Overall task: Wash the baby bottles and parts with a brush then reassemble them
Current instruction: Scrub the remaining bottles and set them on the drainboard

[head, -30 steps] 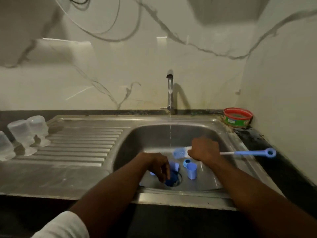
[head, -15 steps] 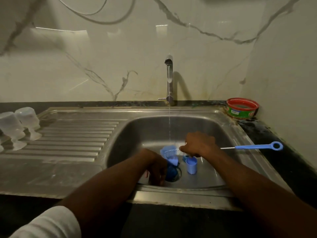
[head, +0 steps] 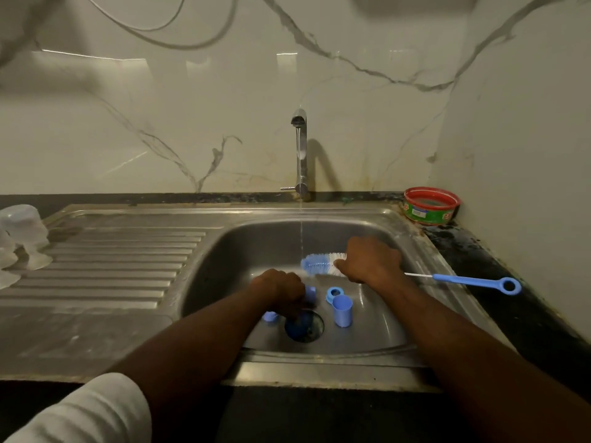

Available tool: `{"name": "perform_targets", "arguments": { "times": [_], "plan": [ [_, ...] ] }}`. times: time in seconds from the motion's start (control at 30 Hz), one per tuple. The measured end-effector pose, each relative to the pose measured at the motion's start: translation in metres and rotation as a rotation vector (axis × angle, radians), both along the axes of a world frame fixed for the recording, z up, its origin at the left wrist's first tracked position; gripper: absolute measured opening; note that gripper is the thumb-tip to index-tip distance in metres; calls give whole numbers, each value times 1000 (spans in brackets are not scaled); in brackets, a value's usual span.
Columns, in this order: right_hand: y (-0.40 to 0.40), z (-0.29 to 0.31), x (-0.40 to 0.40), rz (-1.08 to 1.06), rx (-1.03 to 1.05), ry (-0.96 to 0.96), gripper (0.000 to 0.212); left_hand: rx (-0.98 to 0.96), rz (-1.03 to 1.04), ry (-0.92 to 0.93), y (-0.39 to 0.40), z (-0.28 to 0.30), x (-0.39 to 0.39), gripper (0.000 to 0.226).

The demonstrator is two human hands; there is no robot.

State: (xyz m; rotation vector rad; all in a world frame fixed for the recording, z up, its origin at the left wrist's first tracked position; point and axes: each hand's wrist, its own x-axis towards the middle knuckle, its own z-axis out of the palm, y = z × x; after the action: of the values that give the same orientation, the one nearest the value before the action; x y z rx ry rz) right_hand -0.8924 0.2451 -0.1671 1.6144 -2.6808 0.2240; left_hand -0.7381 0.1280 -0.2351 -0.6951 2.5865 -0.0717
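Note:
My right hand [head: 371, 260] grips the blue and white bottle brush [head: 319, 264] near its bristles, and the bristle head lies under the running water. Its blue handle [head: 476, 282] sticks out over the sink's right rim. My left hand [head: 281, 290] is low in the sink basin [head: 243, 251], fingers curled round a small light blue part [head: 310, 294] above the drain. A blue cap [head: 342, 311] stands upright on the basin floor, a blue ring [head: 334, 293] lies behind it, and another blue piece [head: 270, 316] lies left of the drain.
The tap [head: 300, 151] runs a thin stream into the sink. Clear bottle parts [head: 24, 228] stand upside down on the ribbed drainboard [head: 121, 260] at the far left. A red and green tub [head: 430, 205] sits in the back right corner by the wall.
My right hand has lifted the brush head back up under the water stream. My left hand stays over the drain, closed round a small blue part.

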Motion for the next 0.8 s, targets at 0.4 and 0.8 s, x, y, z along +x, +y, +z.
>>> {"name": "perform_targets", "arguments": {
  "times": [0.4, 0.8],
  "plan": [
    [0, 0, -5, -2, -86, -24, 40, -31, 105, 686, -42, 14, 44, 43],
    [0, -1, -6, -9, -50, -12, 42, 15, 322, 735, -56, -6, 45, 55]
  ]
}}
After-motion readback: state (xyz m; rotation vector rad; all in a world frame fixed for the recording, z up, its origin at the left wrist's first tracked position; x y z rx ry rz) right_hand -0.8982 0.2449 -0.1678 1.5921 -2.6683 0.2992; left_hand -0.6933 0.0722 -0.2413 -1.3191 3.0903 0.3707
